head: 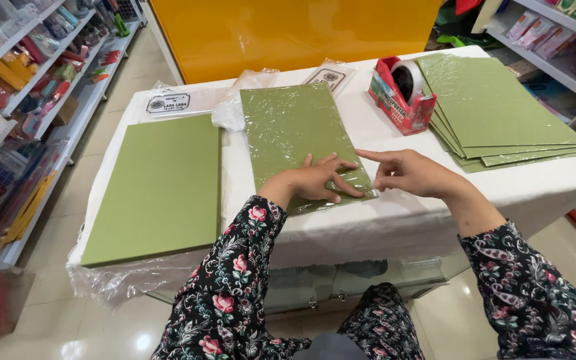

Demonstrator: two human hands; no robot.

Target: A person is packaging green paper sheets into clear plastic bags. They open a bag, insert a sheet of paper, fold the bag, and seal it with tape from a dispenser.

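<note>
A green sheet wrapped in clear plastic [295,127] lies in the middle of the white-covered table [368,227]. My left hand [315,179] rests flat on its near right corner, fingers spread. My right hand [408,173] hovers just right of that corner, index finger stretched toward the left hand's fingertips, holding nothing I can make out.
A stack of bare green sheets [161,187] lies at the left. A fanned stack of wrapped green sheets [495,113] lies at the right, with a red tape dispenser [401,93] beside it. Empty plastic sleeves [235,100] sit at the back. Shop shelves [28,80] flank both sides.
</note>
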